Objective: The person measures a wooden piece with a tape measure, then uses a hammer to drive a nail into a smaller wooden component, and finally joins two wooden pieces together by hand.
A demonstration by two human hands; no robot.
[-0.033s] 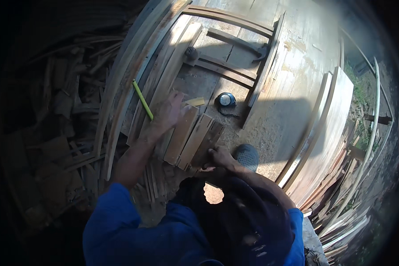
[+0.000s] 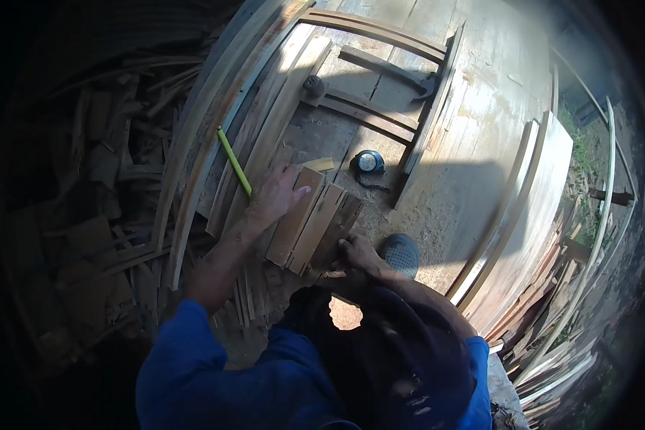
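Note:
Several short wooden boards lie side by side in front of me: a lighter left board (image 2: 291, 228), a middle board (image 2: 316, 228) and a darker right board (image 2: 339, 233) with small slots near its ends. My left hand (image 2: 274, 195) rests at the far end of the left board, thumb stretched over its top and fingers apart along its edge. Curled around the near right edge of the darker board is my right hand (image 2: 358, 254), its fingertips partly hidden. Just beyond the boards lies a small yellowish wood offcut (image 2: 319, 164).
A round dark tape measure (image 2: 369, 163) with a strap lies beyond the boards, and a hammer (image 2: 388, 67) farther off among slotted wooden rails (image 2: 369, 115). A yellow-green stick (image 2: 234, 161) leans on long planks (image 2: 193, 154). A grey perforated clog (image 2: 399, 254) is near my right hand.
My left hand has shifted slightly nearer, and its thumb now shows stretched over the left board. My right hand stays at the darker board's edge.

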